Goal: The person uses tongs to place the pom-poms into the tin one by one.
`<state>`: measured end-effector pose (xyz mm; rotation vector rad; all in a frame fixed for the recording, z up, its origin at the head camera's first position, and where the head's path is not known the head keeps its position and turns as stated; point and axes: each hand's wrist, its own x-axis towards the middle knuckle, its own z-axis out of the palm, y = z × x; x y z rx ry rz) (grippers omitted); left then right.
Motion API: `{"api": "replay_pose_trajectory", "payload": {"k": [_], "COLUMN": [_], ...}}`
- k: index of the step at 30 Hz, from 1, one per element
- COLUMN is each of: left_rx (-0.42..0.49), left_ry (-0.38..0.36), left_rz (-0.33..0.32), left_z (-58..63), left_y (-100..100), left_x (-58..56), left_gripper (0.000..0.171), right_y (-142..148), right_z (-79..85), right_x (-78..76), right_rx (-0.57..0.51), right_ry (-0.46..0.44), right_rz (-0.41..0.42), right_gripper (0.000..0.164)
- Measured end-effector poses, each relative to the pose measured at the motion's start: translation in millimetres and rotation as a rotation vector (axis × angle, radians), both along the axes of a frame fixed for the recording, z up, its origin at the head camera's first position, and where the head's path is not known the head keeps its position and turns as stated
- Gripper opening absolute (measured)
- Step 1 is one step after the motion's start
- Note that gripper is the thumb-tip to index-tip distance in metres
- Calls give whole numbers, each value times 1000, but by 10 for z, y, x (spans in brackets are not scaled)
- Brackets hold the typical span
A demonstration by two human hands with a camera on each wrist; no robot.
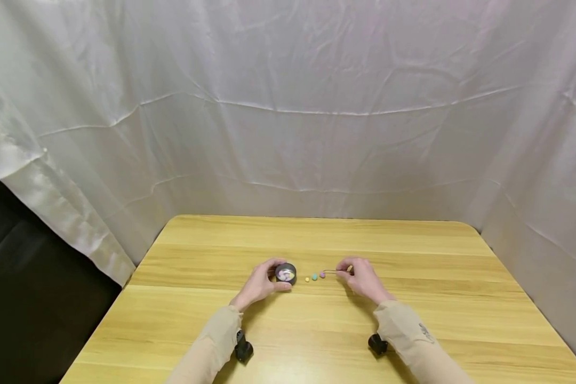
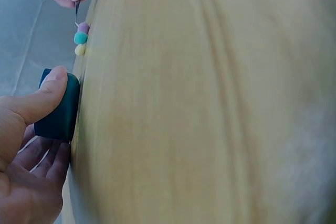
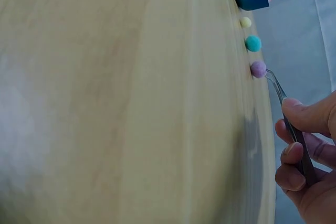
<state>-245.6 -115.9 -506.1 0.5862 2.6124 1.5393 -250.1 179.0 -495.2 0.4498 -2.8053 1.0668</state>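
Note:
My left hand (image 1: 261,284) holds a small dark round tin (image 2: 59,109), thumb on one side and fingers on the other. In the head view several pale purple, white and yellow balls show inside it. Between the hands, a yellow pom-pom (image 3: 245,22), a larger teal pom-pom (image 3: 253,43) and a purple pom-pom (image 3: 258,68) lie in a row on the table. My right hand (image 1: 363,281) grips metal tweezers (image 3: 306,164) with bent tips. Those tips are right at the purple pom-pom's side, the one nearest the right hand.
The wooden table (image 1: 307,330) has light and darker grain bands. Pale curtains (image 1: 317,149) hang behind it and along the sides. A black surface (image 1: 33,288) shows at the far left. Each wrist carries a small black camera (image 1: 243,349) close above the table's near part.

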Motion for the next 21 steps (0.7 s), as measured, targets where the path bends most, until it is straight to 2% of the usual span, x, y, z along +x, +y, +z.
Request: {"api": "replay_pose_trajectory", "payload": {"k": [8,21], "left_rx": [9,14], "left_ry": [4,-7], "left_rz": [-1,-3], "left_z": [7,-1], "left_y": [1,-4], "left_x": [-13,-8], "left_gripper": [60,60], "right_y": [-22,-38], "right_z": [-1,34], "right_x": [-25,-10], "right_rx": [15,-14], "right_ry": [-54,-57], "right_rz": [-13,9], "right_gripper": [6,5]}}
